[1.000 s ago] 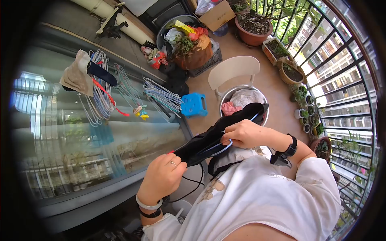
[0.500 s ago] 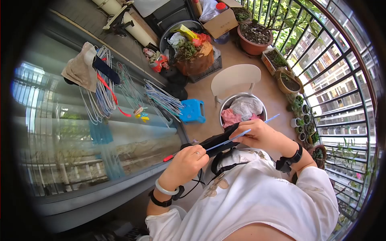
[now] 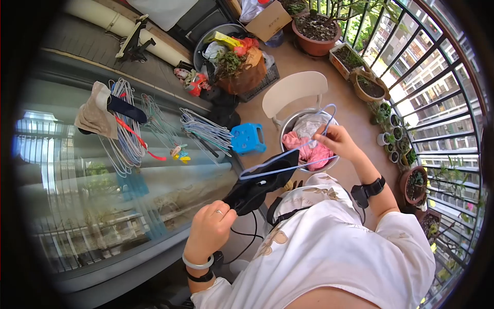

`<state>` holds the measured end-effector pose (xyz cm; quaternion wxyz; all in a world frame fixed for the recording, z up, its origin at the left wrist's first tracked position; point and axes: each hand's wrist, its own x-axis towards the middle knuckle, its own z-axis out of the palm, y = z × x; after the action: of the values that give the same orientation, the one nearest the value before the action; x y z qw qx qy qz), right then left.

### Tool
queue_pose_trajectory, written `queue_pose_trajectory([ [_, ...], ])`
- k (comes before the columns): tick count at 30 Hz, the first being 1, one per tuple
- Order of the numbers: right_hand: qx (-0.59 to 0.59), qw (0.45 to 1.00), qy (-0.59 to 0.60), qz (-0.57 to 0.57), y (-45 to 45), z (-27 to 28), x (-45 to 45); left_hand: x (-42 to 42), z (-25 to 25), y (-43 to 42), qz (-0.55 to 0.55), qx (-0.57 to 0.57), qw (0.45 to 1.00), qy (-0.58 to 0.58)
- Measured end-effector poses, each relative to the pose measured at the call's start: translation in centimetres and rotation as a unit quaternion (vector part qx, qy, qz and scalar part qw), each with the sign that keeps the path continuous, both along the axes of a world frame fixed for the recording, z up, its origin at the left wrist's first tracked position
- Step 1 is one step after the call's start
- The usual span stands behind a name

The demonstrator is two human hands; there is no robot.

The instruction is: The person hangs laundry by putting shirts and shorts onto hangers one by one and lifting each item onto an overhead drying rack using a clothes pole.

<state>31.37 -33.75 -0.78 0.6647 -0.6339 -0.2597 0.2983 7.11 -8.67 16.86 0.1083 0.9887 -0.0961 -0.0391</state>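
Observation:
A black cloth garment [image 3: 252, 193] hangs from my left hand [image 3: 213, 221], whose fingers are closed on its near end. My right hand [image 3: 337, 141] pinches a thin blue clothes hanger [image 3: 288, 168] near its hook. The far end of the hanger lies against the black garment; whether it is inside the cloth I cannot tell. Beneath my right hand stands a metal basin [image 3: 283, 135] with pink cloth [image 3: 321, 154] and whitish cloth [image 3: 309, 125] in it.
Several hangers [image 3: 206, 129] hang along the window at left, with socks [image 3: 98, 113] among them. A blue stool [image 3: 247, 139] and a pale chair [image 3: 296, 92] stand ahead. Potted plants [image 3: 316, 38] line the railing [image 3: 437, 67]. A filled tub [image 3: 200, 54] is farther off.
My right hand has moved up and away with the hanger, which now shows its full loop. My left hand has shifted left and nearer, and the black garment is spread wider.

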Motion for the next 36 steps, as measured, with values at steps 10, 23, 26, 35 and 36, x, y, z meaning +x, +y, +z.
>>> queue_pose_trajectory([
  [10, -0.131, 0.978, 0.083, -0.139, -6.9, -10.4, 3.3, -5.0, 4.7, -2.1, 0.191, 0.041, 0.977, -0.083],
  [23, -0.009, 0.976, 0.168, 0.138, 10.7, -9.0, 2.9, -11.1, 7.0, -8.1, 0.417, 0.06, 0.906, -0.043],
  [26, -0.031, 0.966, 0.172, 0.19, 15.0, -7.9, 1.9, -14.0, 6.1, -8.0, 0.443, 0.049, 0.894, -0.05],
  [35, -0.076, 0.983, 0.062, 0.156, 29.5, -8.3, 1.1, -21.6, 0.1, -4.9, 0.457, -0.028, 0.889, 0.026],
  [36, -0.081, 0.985, 0.046, 0.144, 30.8, -8.4, 1.4, -22.2, -0.6, -4.7, 0.448, -0.043, 0.892, 0.047],
])
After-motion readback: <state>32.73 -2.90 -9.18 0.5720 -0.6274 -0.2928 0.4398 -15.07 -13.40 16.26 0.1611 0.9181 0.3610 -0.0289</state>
